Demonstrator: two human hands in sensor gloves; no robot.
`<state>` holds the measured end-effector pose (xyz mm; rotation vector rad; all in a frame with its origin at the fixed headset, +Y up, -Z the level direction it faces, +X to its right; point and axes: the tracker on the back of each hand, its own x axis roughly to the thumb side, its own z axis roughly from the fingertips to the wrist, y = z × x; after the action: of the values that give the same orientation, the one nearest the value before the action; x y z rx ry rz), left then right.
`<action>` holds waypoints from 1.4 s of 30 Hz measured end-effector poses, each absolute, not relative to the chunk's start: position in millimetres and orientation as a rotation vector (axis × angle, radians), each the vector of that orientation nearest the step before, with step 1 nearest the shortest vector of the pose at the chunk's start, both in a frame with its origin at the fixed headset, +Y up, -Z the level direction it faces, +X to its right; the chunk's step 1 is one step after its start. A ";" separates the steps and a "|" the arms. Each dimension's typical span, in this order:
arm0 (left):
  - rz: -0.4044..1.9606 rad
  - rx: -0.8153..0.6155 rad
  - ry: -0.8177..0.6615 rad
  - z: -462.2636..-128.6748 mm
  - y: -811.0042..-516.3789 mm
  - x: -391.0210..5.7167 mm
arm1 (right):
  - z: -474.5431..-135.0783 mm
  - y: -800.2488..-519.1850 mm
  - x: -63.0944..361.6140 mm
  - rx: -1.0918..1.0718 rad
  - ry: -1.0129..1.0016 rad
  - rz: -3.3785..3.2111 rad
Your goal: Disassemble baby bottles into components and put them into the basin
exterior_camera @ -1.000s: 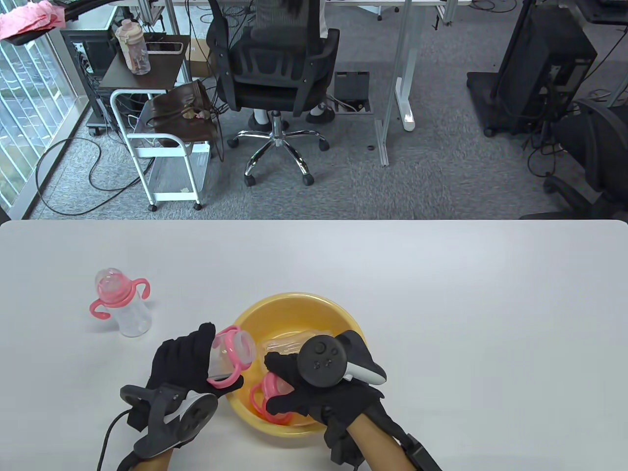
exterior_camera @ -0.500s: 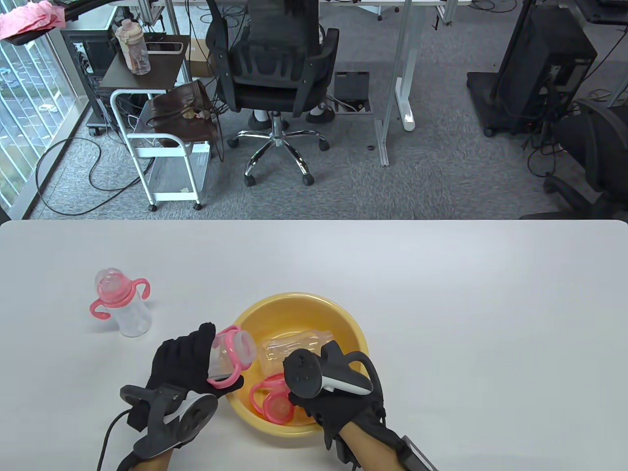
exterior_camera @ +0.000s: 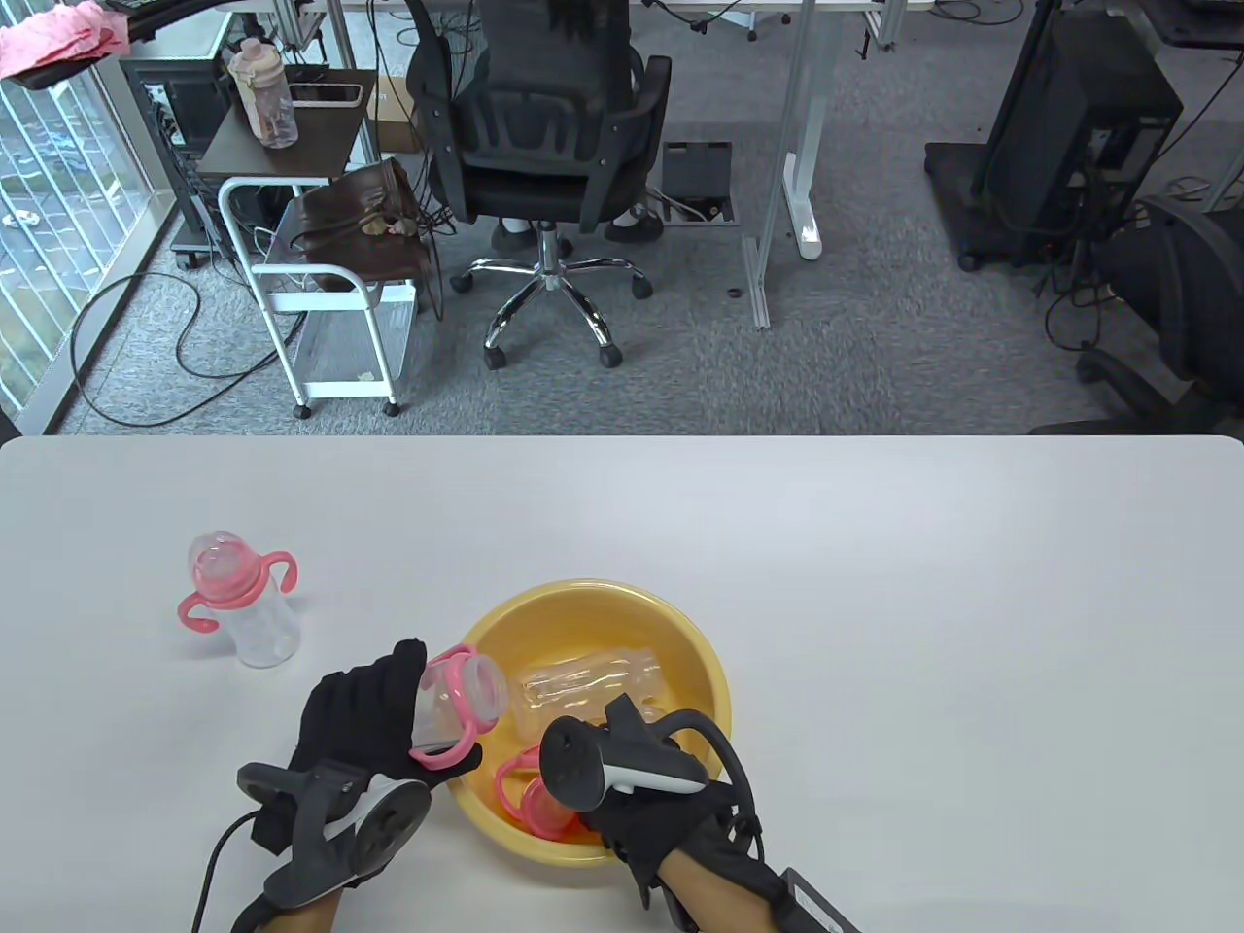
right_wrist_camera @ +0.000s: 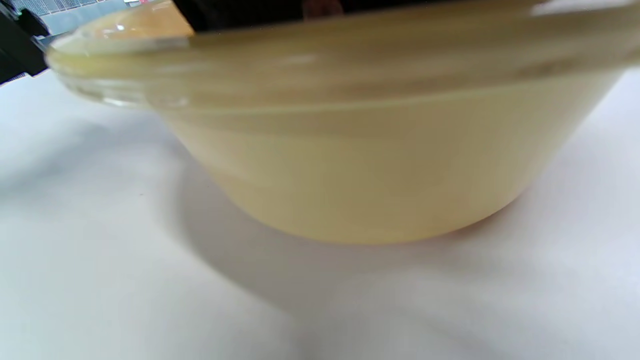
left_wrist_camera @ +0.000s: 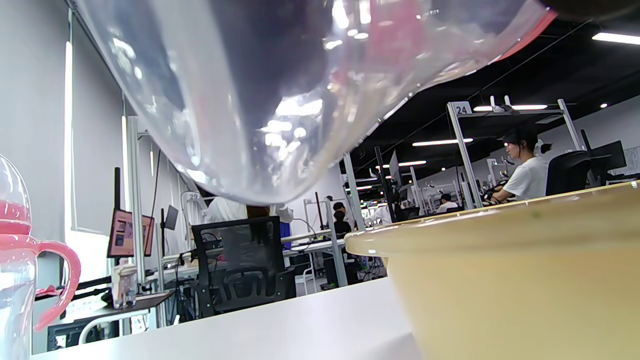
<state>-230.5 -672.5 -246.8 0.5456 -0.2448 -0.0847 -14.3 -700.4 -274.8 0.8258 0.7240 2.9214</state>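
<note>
**Gloved hands at a yellow basin with baby bottles**

A smooth white bench [exterior_camera: 875,603] fills the near half of the table view, with wide bare room to the right and along its far edge. Near the front, left of centre, sits a round yellow plastic basin [exterior_camera: 695,646] with a rolled rim and sloping wall. Inside it lie a clear ribbed bottle body [exterior_camera: 588,685] on its side and a pink handle ring [exterior_camera: 515,787] holding a translucent pink nipple.

The left hand [exterior_camera: 355,719], in a black glove, curls around a clear baby bottle [exterior_camera: 462,695], holding it tilted over the basin's left rim; the bottle's pink collar and looped handles are on. The left wrist view shows its glossy rounded base close up, above the basin rim.

The right hand [exterior_camera: 651,816] hangs over the basin's near rim, its fingers hidden under the tracker, so whether they grip anything cannot be told.

A second bottle [exterior_camera: 238,603] stands upright to the far left, well apart from the basin, complete with clear dome cap and pink handles.

Beyond the bench are grey carpet, a black office chair [exterior_camera: 544,146] and a white cart [exterior_camera: 321,292].
</note>
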 end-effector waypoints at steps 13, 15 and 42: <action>-0.096 0.556 -0.271 -244.3 -671.1 -224.7 | -273.6 -648.8 2.8 0.893 0.090 2.591; -0.094 0.562 -0.295 -242.1 -669.7 -221.5 | -270.5 -642.7 3.9 0.968 -0.036 2.483; -0.065 0.573 -0.412 -233.8 -663.6 -211.7 | -264.0 -639.5 2.5 1.134 -0.132 2.362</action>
<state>-211.7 -663.6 -233.8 0.5726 -0.4122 -0.0655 2.5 -639.5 -264.0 1.1337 -0.1320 2.3618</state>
